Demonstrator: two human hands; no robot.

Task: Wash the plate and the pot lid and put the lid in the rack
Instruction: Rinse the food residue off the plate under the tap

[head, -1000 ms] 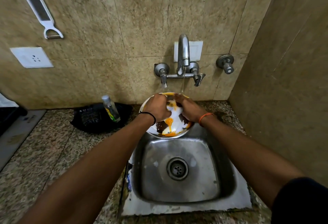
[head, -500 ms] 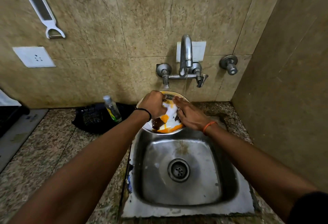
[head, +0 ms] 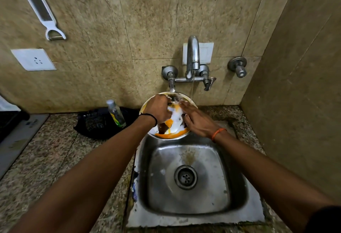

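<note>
Left fingers [head: 167,101] curled over the far left part of the plate [head: 176,120], seemingly gripping its rim, though the exact hold is hidden behind the knuckles. Right fingers [head: 185,106] spread flat and loose on the plate's face, holding nothing, pressed against the smeared surface. Left hand [head: 158,110] and right hand [head: 200,122] close together, both over the plate, held tilted at the back edge of the sink [head: 238,192] just beneath the tap [head: 192,55].

Orange and dark brown residue over much of the plate, pooled thick along the near rim. Thin stream of water falling from the spout beside the right fingers. Judged as the first step, rubbing the plate clean, and far from done. Next move likely a sweep of the right palm down toward the pooled orange, with the plate shifted fully under the stream to carry it off.

No pot lid or rack visible anywhere here.

Room to move: sink basin open below, only the drain [head: 185,177] in it. Side wall close on the right. On the left, a small clear bottle [head: 116,112] upright on the worktop [head: 46,151] near the left wrist, a dark object behind it; an elbow swing that way risks tipping it.
</note>
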